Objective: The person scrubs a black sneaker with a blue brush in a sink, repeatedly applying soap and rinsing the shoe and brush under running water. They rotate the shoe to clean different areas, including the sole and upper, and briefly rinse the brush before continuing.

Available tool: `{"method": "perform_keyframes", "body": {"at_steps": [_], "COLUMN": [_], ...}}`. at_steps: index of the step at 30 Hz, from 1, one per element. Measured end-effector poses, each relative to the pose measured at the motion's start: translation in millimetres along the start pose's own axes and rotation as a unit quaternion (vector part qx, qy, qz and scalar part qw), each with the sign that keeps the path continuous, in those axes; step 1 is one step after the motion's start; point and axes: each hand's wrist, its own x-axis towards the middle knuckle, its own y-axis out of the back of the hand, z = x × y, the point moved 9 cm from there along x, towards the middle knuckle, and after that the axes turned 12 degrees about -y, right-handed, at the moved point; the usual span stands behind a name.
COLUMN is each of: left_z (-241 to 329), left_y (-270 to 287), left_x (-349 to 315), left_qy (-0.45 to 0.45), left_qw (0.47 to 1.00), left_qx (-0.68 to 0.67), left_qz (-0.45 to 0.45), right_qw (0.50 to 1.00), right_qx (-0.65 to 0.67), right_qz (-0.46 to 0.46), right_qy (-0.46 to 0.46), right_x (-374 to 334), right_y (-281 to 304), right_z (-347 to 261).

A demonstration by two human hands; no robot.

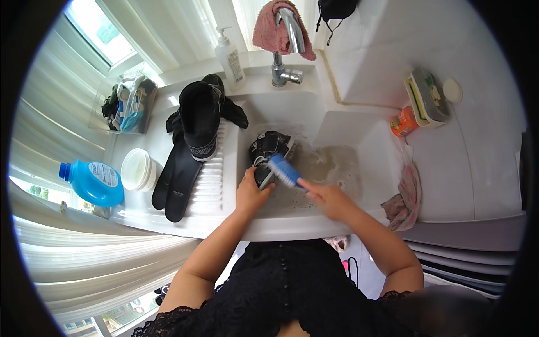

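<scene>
A black shoe (267, 145) with a pale sole edge lies in the sink (281, 115), over cloudy, foamy water. My left hand (253, 192) is closed around the shoe's near end. In my right hand (331, 200) is a blue scrubbing brush (285, 170), gripped by its handle. The brush's pale bristles are at the shoe's right side, by its laces; whether they press on it I cannot tell. Beside the sink, on the ribbed board, a second black shoe (199, 115) rests over two black insoles (178, 188).
A chrome faucet (279, 70) with a pink cloth (273, 28) stands behind the sink. To the left are a blue detergent bottle (94, 182), a white tub (138, 169) and a clear bin (130, 104). A pump bottle (229, 59) stands at the back. A rag (405, 199) hangs at the right rim.
</scene>
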Motion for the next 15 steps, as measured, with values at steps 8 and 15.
{"method": "perform_keyframes", "body": {"at_steps": [8,15], "left_z": [-3,4], "left_y": [-1,1], "left_x": [-2,1], "left_qy": [-0.002,-0.013], "left_qw": [1.0,0.999], "left_qx": [0.011,0.032], "left_qz": [-0.012,-0.017], "right_qw": [0.99,0.983], "right_qx": [-0.111,-0.141], "right_qz": [0.07,0.054], "right_qy": [-0.05,-0.101], "right_x": [50,71], "right_y": [-4,-9], "right_z": [14,54]}}
